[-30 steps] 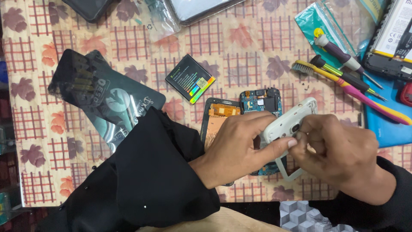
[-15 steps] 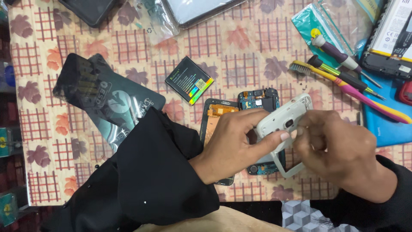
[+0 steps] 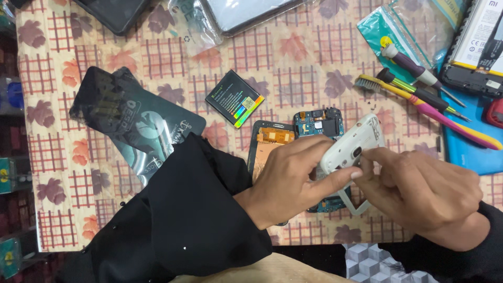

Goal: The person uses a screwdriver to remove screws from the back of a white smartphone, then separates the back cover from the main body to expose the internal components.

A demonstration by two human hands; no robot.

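Note:
My left hand point(image 3: 293, 175) and my right hand point(image 3: 419, 188) both grip a white phone back cover point(image 3: 351, 144), held tilted above the table. My right fingertips pinch its lower edge near the camera hole. Under the hands lie an opened phone with a blue circuit board point(image 3: 319, 123) and a screen part with an orange flex cable point(image 3: 272, 137). A white frame piece point(image 3: 359, 207) pokes out below my hands. A small black battery point(image 3: 234, 98) rests to the upper left of them.
A dark anti-static bag point(image 3: 131, 123) lies at the left on the patterned tablecloth point(image 3: 173, 57). Screwdrivers point(image 3: 419, 86) and a brush point(image 3: 419, 105) lie at the upper right beside a blue mat point(image 3: 471, 154). Phones and plastic bags sit along the far edge.
The white back cover has been lifted and turned a little between my hands, which stay over the opened phone.

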